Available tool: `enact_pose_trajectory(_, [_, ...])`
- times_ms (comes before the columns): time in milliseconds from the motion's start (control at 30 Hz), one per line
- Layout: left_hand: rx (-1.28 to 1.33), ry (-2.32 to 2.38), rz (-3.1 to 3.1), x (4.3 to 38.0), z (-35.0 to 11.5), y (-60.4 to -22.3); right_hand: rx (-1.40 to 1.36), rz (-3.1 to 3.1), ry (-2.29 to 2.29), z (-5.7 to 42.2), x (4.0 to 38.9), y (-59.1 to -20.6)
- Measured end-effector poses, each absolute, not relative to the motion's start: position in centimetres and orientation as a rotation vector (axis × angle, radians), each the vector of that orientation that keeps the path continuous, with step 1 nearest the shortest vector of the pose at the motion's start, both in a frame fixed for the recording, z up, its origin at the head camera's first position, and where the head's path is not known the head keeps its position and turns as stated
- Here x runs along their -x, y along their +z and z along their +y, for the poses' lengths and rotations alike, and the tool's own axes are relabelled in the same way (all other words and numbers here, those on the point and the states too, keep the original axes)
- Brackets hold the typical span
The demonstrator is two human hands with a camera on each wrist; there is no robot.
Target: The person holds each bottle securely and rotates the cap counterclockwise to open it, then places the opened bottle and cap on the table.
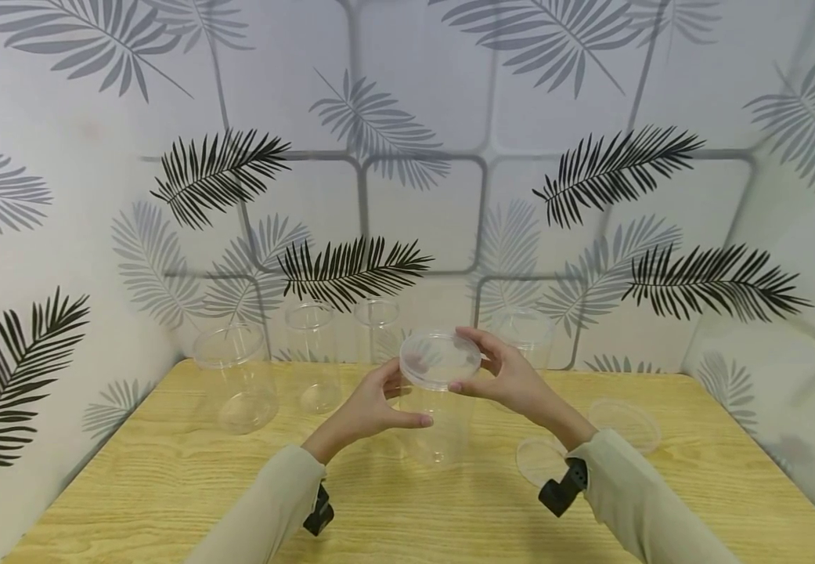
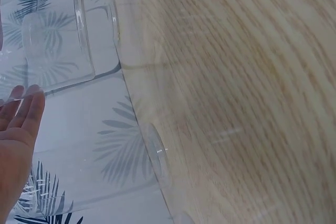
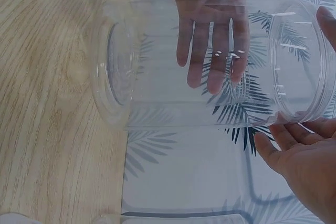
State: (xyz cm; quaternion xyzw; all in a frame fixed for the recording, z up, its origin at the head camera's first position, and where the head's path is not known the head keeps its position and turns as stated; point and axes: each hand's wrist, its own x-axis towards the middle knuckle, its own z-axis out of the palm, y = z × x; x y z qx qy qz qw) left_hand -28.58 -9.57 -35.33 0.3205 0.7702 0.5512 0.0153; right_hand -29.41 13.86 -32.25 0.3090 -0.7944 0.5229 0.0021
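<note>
A clear plastic jar (image 1: 441,431) stands upright between both hands, with a round clear lid (image 1: 441,362) at its mouth. My left hand (image 1: 373,403) holds the jar by its side, thumb along the front and fingers behind the wall; those fingers show through the plastic in the right wrist view. Up at the top, my right hand (image 1: 509,381) grips the lid's edge between thumb and fingers. In the left wrist view only part of the left hand (image 2: 20,124) appears, its fingertips at the jar's wall.
Several other clear jars stand toward the back: a wide one (image 1: 234,384) at left, narrower ones beside it, and another (image 1: 523,333) behind the right hand. Two loose clear lids lie on the right, one (image 1: 537,462) near the wrist, one (image 1: 625,427) farther out. A leaf-patterned backdrop (image 1: 421,219) encloses the wooden table (image 1: 407,517).
</note>
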Motion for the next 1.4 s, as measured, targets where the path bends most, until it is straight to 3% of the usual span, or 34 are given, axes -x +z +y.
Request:
enact_pose_trajectory(433, [-1.043, 1.689, 2.410, 30.5, -10.1, -37.0, -1.031, -2.464, 1.642, 13.8, 29.6, -32.1])
enact_pose_trajectory(967, [-1.085, 1.645, 2.328, 31.0, -10.3, -37.0, -1.384, -2.435, 1.974, 15.0, 31.3, -32.1])
enact_pose_trajectory(1400, [-0.919, 1.677, 2.456, 30.9, -10.6, -38.0, -1.030, -2.456, 1.729, 14.4, 30.0, -32.8])
